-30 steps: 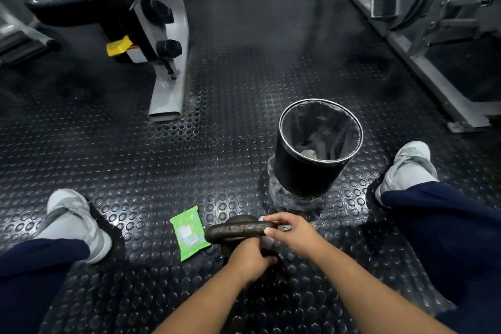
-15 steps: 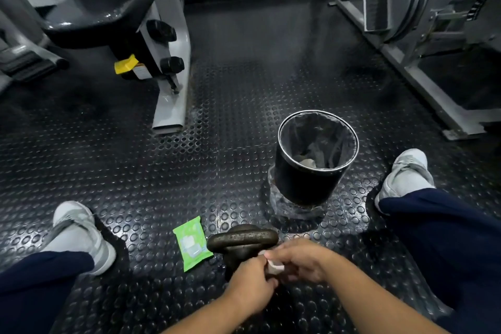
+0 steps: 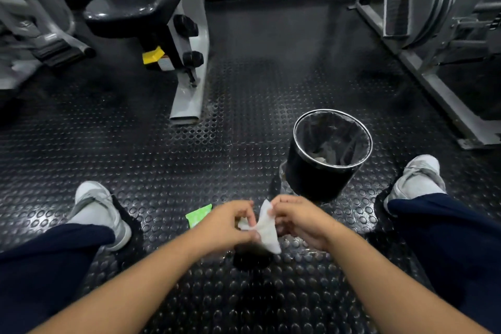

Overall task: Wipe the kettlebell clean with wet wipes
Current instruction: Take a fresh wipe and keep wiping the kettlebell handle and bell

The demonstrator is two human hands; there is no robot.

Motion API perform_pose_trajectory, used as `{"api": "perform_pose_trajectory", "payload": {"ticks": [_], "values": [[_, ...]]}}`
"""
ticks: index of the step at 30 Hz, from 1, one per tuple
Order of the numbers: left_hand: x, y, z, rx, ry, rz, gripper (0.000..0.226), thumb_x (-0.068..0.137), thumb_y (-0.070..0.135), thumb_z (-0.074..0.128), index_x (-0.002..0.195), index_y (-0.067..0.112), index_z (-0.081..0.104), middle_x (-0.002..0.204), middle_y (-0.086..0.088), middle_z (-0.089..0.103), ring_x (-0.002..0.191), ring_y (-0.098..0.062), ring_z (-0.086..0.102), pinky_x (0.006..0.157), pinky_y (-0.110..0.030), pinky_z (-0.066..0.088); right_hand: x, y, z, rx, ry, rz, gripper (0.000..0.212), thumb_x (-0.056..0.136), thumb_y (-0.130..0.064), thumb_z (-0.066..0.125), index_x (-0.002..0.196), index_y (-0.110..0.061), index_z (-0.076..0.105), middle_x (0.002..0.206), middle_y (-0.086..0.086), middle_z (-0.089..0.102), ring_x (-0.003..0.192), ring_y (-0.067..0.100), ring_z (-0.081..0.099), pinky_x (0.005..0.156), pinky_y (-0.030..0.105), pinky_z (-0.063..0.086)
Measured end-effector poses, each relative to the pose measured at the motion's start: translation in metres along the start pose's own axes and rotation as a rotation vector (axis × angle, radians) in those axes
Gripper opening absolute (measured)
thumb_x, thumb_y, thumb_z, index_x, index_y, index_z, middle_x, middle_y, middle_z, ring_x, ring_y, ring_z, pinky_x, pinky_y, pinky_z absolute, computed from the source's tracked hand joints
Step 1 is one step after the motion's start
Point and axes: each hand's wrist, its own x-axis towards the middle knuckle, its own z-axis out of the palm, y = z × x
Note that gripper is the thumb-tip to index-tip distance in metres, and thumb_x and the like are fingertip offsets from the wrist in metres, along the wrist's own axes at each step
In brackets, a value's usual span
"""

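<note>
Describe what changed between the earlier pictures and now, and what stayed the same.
Both hands have left the kettlebell handle. The left hand and right hand now pinch a white wipe, held stretched between them above the mostly hidden kettlebell. The green wipe pack and bin stayed put on the floor.

A crumpled white wipe (image 3: 267, 228) hangs over the mostly hidden dark kettlebell (image 3: 252, 256), with the green wipe pack (image 3: 199, 215) nearby.
</note>
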Motion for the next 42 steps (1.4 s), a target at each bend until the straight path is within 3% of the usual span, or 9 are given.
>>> {"api": "perform_pose_trajectory", "payload": {"ticks": [8, 14, 17, 25, 30, 33, 35, 38, 42], "values": [[0.001, 0.017, -0.014, -0.742, 0.043, -0.161, 0.042, 0.084, 0.016, 0.085, 0.12, 0.016, 0.063, 0.109, -0.01, 0.077, 0.094, -0.022, 0.071, 0.086, -0.041, 0.053, 0.0, -0.013, 0.009, 0.124, 0.153, -0.108, 0.004, 0.09, -0.02, 0.063, 0.087, -0.018, 0.066, 0.085, 0.016, 0.06, 0.07, 0.025, 0.054, 0.057, 0.033, 0.04], [0.006, 0.014, -0.014, -0.817, 0.16, -0.156, 0.026, 0.092, -0.004, 0.073, 0.113, 0.01, 0.069, 0.105, -0.012, 0.073, 0.091, -0.021, 0.074, 0.074, -0.031, 0.059, -0.009, -0.017, 0.013, 0.378, 0.049, 0.037, 0.038, 0.1, -0.03, 0.066, 0.116, 0.003, 0.072, 0.11, 0.02, 0.076, 0.099, 0.032, 0.074, 0.093, 0.045, 0.059], [0.011, 0.006, -0.011, -0.745, 0.191, -0.114, 0.032, 0.092, -0.005, 0.071, 0.114, 0.018, 0.069, 0.099, -0.001, 0.074, 0.088, -0.015, 0.071, 0.076, -0.031, 0.058, -0.008, -0.01, 0.016, 0.43, 0.012, 0.095, 0.031, 0.094, -0.014, 0.07, 0.12, 0.003, 0.07, 0.114, 0.02, 0.076, 0.1, 0.028, 0.076, 0.086, 0.041, 0.063], [0.012, -0.052, -0.014, 0.473, 0.051, -0.17, 0.051, 0.093, 0.039, 0.073, 0.142, 0.032, 0.06, 0.14, 0.008, 0.064, 0.126, -0.017, 0.061, 0.106, -0.033, 0.049, -0.003, -0.004, 0.006, -0.466, 0.541, -0.307, 0.017, 0.097, -0.031, 0.065, 0.108, -0.022, 0.054, 0.097, 0.0, 0.069, 0.087, 0.017, 0.067, 0.075, 0.038, 0.057], [0.011, -0.074, -0.004, 0.535, 0.017, -0.154, 0.038, 0.092, 0.034, 0.074, 0.13, 0.031, 0.07, 0.115, 0.004, 0.075, 0.109, -0.02, 0.067, 0.091, -0.037, 0.055, 0.003, 0.043, 0.02, -0.94, 0.445, -0.293, 0.015, 0.103, -0.014, 0.047, 0.106, -0.027, 0.04, 0.09, 0.009, 0.069, 0.068, 0.026, 0.061, 0.056, 0.039, 0.041], [0.014, -0.078, 0.001, 0.533, 0.026, -0.139, 0.03, 0.095, 0.031, 0.071, 0.125, 0.028, 0.07, 0.113, 0.001, 0.076, 0.102, -0.021, 0.07, 0.09, -0.039, 0.057, 0.007, 0.081, 0.032, -0.983, 0.328, -0.201, 0.039, 0.105, -0.017, 0.044, 0.144, -0.02, 0.039, 0.142, 0.008, 0.056, 0.117, 0.028, 0.061, 0.093, 0.037, 0.049], [0.016, -0.086, 0.004, 0.548, 0.001, -0.109, 0.038, 0.098, 0.031, 0.068, 0.135, 0.028, 0.064, 0.122, -0.002, 0.073, 0.107, -0.024, 0.069, 0.093, -0.04, 0.056, 0.009, 0.093, 0.038, -1.067, 0.308, -0.259, 0.065, 0.106, -0.03, 0.047, 0.161, -0.014, 0.016, 0.168, 0.004, 0.023, 0.155, 0.025, 0.023, 0.125, 0.037, 0.024], [0.018, -0.097, 0.003, 0.531, 0.018, -0.062, 0.053, 0.099, 0.031, 0.067, 0.149, 0.03, 0.052, 0.133, -0.001, 0.069, 0.116, -0.024, 0.067, 0.1, -0.038, 0.053, 0.017, 0.098, 0.054, -1.356, 0.228, -0.31, 0.08, 0.107, -0.047, 0.036, 0.163, -0.012, -0.009, 0.172, 0.006, -0.009, 0.159, 0.023, -0.01, 0.129, 0.043, 0.001], [0.019, -0.097, 0.001, 0.566, 0.023, -0.012, 0.019, 0.094, 0.028, 0.071, 0.111, 0.021, 0.071, 0.099, 0.002, 0.076, 0.092, -0.022, 0.069, 0.088, -0.037, 0.053, 0.028, 0.095, 0.08, -1.526, 0.094, -0.352, 0.079, 0.108, -0.048, 0.032, 0.163, -0.006, -0.006, 0.17, 0.014, -0.016, 0.157, 0.027, -0.018, 0.129, 0.048, -0.001]]}}
